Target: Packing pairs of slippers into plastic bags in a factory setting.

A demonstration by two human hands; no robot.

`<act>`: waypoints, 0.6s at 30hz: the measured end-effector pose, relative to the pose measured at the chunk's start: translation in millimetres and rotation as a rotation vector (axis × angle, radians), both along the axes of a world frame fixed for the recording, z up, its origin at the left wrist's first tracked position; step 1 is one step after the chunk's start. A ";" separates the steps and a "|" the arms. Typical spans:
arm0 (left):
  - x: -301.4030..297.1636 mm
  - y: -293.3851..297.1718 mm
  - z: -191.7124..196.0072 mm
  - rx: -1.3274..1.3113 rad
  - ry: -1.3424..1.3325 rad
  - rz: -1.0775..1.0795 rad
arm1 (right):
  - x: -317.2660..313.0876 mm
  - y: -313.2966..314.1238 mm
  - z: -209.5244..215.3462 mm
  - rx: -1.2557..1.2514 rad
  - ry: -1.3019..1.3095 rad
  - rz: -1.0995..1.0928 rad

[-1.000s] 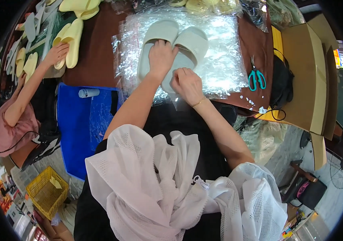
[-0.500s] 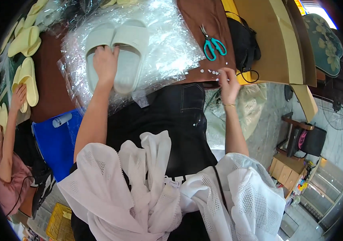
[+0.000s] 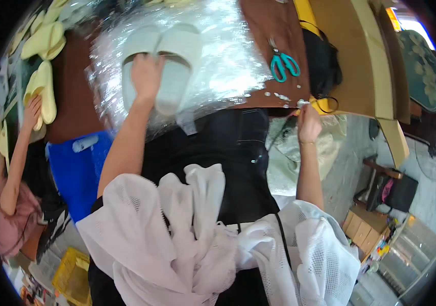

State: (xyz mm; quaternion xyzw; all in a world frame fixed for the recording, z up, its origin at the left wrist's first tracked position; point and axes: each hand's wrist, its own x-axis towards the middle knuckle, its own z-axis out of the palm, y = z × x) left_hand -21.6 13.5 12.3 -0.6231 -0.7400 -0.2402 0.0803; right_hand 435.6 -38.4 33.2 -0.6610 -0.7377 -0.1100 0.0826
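A pair of pale grey slide slippers [image 3: 181,43] lies side by side on a stack of clear plastic bags [image 3: 233,56]. My left hand [image 3: 147,77] is closed at the straps, its fingers partly hidden under them. At the table's front edge, my right hand [image 3: 309,124] pinches a small white piece between thumb and fingertips. More little white pieces [image 3: 281,96] are scattered on the brown tabletop just beside it. Teal-handled scissors [image 3: 284,66] rest farther back, blades pointing away from me.
Cream slippers [image 3: 48,94] line the left side, where a co-worker's hand [image 3: 33,109] touches one. An opened cardboard box [image 3: 348,56] and a black bag [image 3: 321,61] stand at the right. Below the table are a blue sheet [image 3: 75,173] and a yellow basket [image 3: 72,275].
My right hand has gone from spread fingers by the white pieces to a pinch at the table edge, with one piece in it. My left hand stays at the slippers. The view has shifted slightly.
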 end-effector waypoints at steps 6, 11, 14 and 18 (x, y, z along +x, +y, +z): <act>-0.4 0.8 0.1 0.016 0.014 -0.011 | -13.6 -1.7 10.4 -0.021 0.056 -0.067; -1.9 1.0 1.5 0.028 0.003 -0.018 | -13.2 0.9 3.5 -0.021 0.018 -0.049; -1.7 0.0 1.7 -0.023 -0.006 0.001 | -25.1 -4.9 15.1 -0.110 0.031 -0.111; -3.5 -0.9 -1.0 0.003 0.012 -0.007 | -43.9 3.4 36.9 -0.313 0.067 -0.300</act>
